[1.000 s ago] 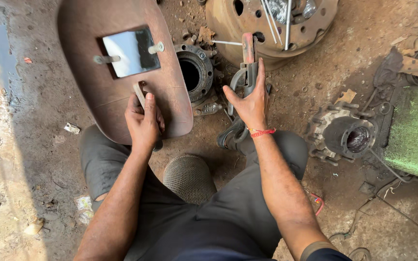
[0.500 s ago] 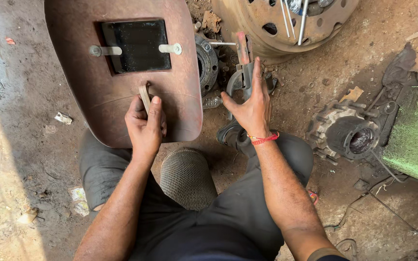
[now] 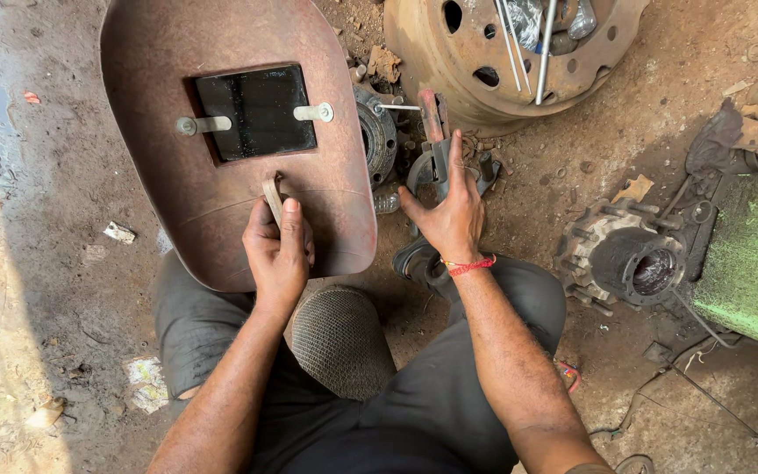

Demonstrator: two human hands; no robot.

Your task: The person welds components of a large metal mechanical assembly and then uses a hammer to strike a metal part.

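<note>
— Where's the shield (image 3: 221, 132)?
— Raised over the dirt ground (image 3: 63, 175), left hand (image 3: 278, 250) clenched on its handle (image 3: 272, 195).
— And the right hand (image 3: 449, 215)?
— Wrapped around the electrode holder (image 3: 436, 145), rod (image 3: 396, 108) clamped, beside a hub (image 3: 377, 132) and rusty wheel (image 3: 449, 61).

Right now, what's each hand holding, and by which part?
Left hand grips the welding shield by its handle strap. Right hand grips the electrode holder by its lower handle.
</note>
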